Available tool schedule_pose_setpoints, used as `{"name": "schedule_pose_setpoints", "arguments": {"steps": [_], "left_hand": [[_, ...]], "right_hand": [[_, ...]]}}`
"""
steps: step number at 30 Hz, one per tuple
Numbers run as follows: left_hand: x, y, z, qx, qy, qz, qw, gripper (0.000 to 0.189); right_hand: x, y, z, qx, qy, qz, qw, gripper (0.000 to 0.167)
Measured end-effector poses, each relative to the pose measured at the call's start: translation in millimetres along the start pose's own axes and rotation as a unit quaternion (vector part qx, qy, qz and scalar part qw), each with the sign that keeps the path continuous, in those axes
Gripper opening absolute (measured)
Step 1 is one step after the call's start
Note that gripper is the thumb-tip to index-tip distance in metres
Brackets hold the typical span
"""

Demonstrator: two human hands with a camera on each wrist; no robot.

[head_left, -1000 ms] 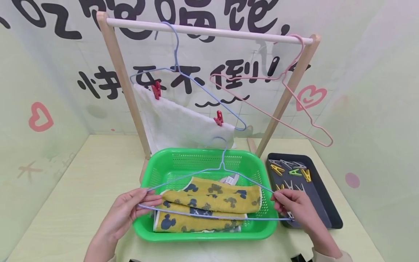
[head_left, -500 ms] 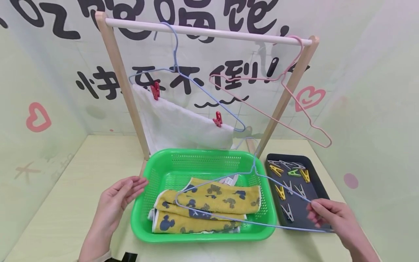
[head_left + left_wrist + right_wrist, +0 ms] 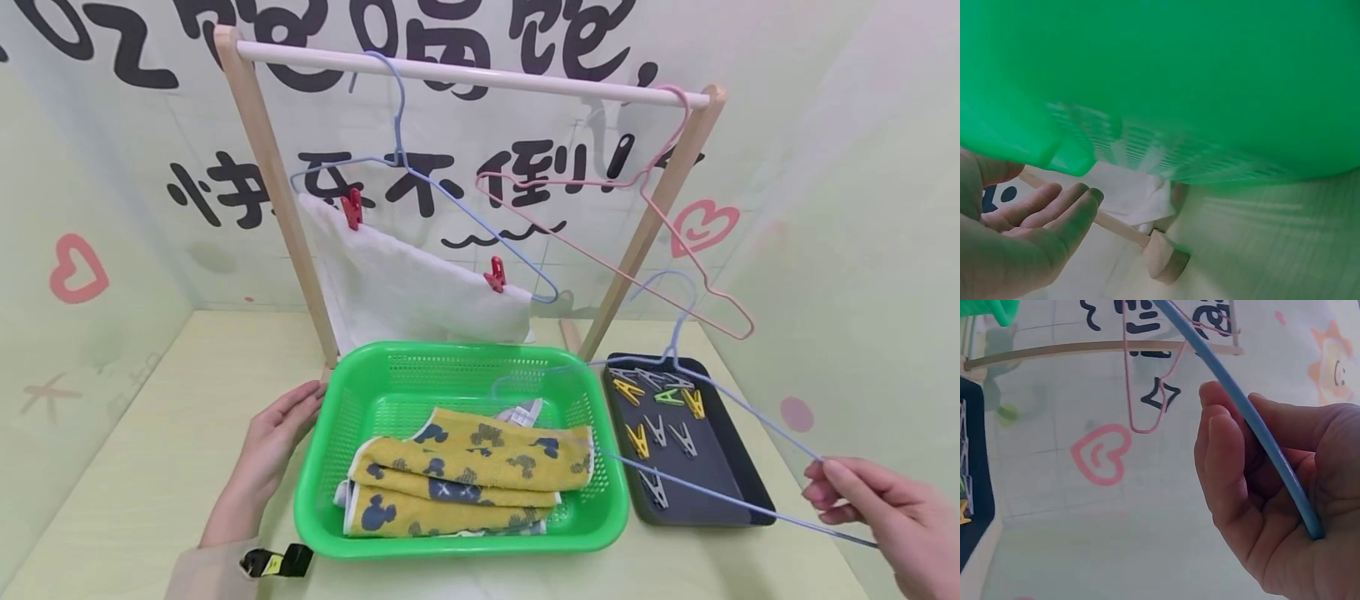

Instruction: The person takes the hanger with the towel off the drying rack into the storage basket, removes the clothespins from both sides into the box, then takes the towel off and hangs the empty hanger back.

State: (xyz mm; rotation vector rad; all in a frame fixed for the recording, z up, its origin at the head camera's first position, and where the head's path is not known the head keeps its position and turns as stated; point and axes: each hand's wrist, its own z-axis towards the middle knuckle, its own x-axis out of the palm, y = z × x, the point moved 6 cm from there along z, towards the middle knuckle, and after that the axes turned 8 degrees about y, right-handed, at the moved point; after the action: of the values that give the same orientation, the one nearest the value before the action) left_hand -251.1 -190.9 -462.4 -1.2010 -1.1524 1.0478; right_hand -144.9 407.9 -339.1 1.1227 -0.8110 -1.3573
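My right hand [image 3: 885,508] pinches one end of a blue clothes hanger [image 3: 738,398] between thumb and fingers, off to the right. The hanger's hook points up and its free end reaches over the green basket [image 3: 457,546]. In the right wrist view the blue hanger [image 3: 1260,428] crosses my palm. At the basket's left side, my left hand [image 3: 270,446] has its fingers straight, right by the rim. The left wrist view shows those fingers [image 3: 1063,215] just under the rim. A folded yellow towel [image 3: 480,467] with dark mouse-head patterns lies in the basket.
Behind stands a wooden rack with a white rod [image 3: 480,77]. A blue hanger [image 3: 465,208] carries a white cloth [image 3: 420,292] clipped by red pegs. A pink hanger [image 3: 558,233] hangs at right. The black tray [image 3: 720,492] holds several clothes pegs [image 3: 656,429].
My left hand has let go of the blue hanger and moved to the basket's left side. My right hand has carried the hanger rightward, partly over the tray.
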Motion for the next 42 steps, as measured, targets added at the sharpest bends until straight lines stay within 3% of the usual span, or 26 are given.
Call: {"name": "schedule_pose_setpoints", "arguments": {"steps": [4,7,10,11,13,18,21,24,27,35,40,42], "left_hand": [[-1.0,7.4,6.5,-0.025,0.002,0.021,0.9995,0.062],[-2.1,12.0,8.6,-0.040,-0.002,0.033,0.9986,0.061],[-3.0,15.5,9.0,-0.052,-0.004,0.041,0.9978,0.061],[-3.3,16.5,9.0,-0.055,-0.004,0.042,0.9976,0.061],[-3.4,18.1,8.7,-0.061,-0.003,0.040,0.9973,0.062],[-4.1,21.5,7.6,-0.070,-0.009,0.017,0.9973,0.064],[-4.5,23.1,7.5,-0.074,-0.016,0.005,0.9971,0.063],[-3.3,23.5,8.2,-0.078,-0.015,0.005,0.9968,0.064],[-1.1,22.9,9.2,-0.078,-0.012,0.007,0.9968,0.065],[4.4,19.3,11.8,-0.060,-0.004,0.013,0.9981,0.063],[3.9,18.2,12.6,-0.057,-0.007,0.014,0.9983,0.062],[3.4,18.1,12.7,-0.055,-0.009,0.011,0.9984,0.062]], "right_hand": [[-11.0,16.6,6.9,-0.054,-0.025,0.000,0.9982,0.038],[-17.6,33.2,16.3,-0.065,-0.055,-0.081,0.9931,0.042],[-21.3,51.6,29.6,-0.046,-0.103,-0.189,0.9755,0.047],[-21.2,56.6,34.3,-0.045,-0.117,-0.197,0.9724,0.047],[-17.9,67.4,44.0,-0.028,-0.167,-0.236,0.9568,0.047],[2.8,87.8,70.6,-0.002,-0.266,-0.251,0.9307,0.032],[15.5,96.4,92.1,-0.011,-0.268,-0.209,0.9404,0.019],[27.9,102.5,115.5,-0.055,-0.246,-0.167,0.9530,0.015],[40.5,101.7,135.4,-0.107,-0.215,-0.158,0.9578,0.014],[63.4,70.8,150.1,-0.069,-0.188,-0.228,0.9529,0.016],[75.4,58.3,152.5,-0.091,-0.167,-0.226,0.9554,0.018],[78.1,54.7,154.1,-0.095,-0.163,-0.242,0.9518,0.018]]}}
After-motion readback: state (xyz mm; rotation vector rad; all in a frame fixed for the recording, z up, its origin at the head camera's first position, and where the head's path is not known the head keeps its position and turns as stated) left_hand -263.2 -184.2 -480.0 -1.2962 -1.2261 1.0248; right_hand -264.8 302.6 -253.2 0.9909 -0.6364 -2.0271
